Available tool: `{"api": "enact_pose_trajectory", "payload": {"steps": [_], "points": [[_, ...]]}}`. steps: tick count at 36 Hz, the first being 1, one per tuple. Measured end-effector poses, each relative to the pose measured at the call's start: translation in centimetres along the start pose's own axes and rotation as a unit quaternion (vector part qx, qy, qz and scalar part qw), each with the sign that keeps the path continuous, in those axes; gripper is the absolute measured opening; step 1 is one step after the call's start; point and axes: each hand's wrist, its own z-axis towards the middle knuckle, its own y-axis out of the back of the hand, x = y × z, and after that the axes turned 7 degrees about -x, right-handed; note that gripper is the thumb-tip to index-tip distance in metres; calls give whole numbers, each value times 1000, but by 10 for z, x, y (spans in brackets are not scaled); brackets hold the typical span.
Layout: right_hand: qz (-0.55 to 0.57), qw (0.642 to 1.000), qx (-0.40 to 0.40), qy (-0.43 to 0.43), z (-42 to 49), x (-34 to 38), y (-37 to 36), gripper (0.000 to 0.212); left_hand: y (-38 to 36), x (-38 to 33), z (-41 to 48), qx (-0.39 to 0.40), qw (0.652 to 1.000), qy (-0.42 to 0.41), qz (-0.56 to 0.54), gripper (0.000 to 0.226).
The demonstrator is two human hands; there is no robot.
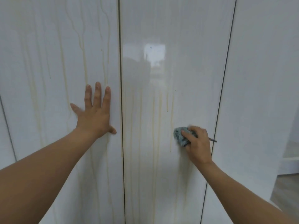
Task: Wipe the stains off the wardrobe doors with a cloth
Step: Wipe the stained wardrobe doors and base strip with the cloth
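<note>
The right hand (198, 143) grips a bunched grey-blue cloth (179, 136), fingers (186, 134) curled around it, pressed to the door right of the dark door gap (120, 78). Yellowish streaks (160, 105) run vertically between cloth and gap, so the right hand is nearer. Left of the gap the left hand (93, 115) lies flat and spread, holding nothing.

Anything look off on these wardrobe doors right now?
Yes: yellowish drip streaks run down the left door and the lower half of the middle door, left of the cloth in the right hand. No damage shows.
</note>
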Motion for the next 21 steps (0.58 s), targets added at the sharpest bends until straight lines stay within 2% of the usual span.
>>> {"api": "enact_pose_trajectory", "payload": {"steps": [2,5,7,10,13,17,19,21], "points": [[8,1000,-4,-26,26,1,6,35,0,-1,1,-1,1000,-1,-1,168],[22,993,-97,-66,70,3,13,29,0,-1,0,2,1000,1,0,167],[9,989,-126,-78,83,4,14,31,0,-1,0,2,1000,1,1,167],[-29,993,-106,-38,57,-1,5,21,-1,-1,0,-1,1000,-2,-2,166],[4,996,-55,-67,-14,-8,-8,11,-1,-1,0,-3,1000,-4,-1,168],[8,996,9,-93,-69,1,-8,29,0,-1,-1,-4,1000,1,-4,168],[25,992,19,-124,-49,6,-3,31,1,0,-1,-4,1000,4,-1,168],[48,985,-11,-164,-16,8,2,33,1,-1,-1,-5,1000,2,-2,168]]}}
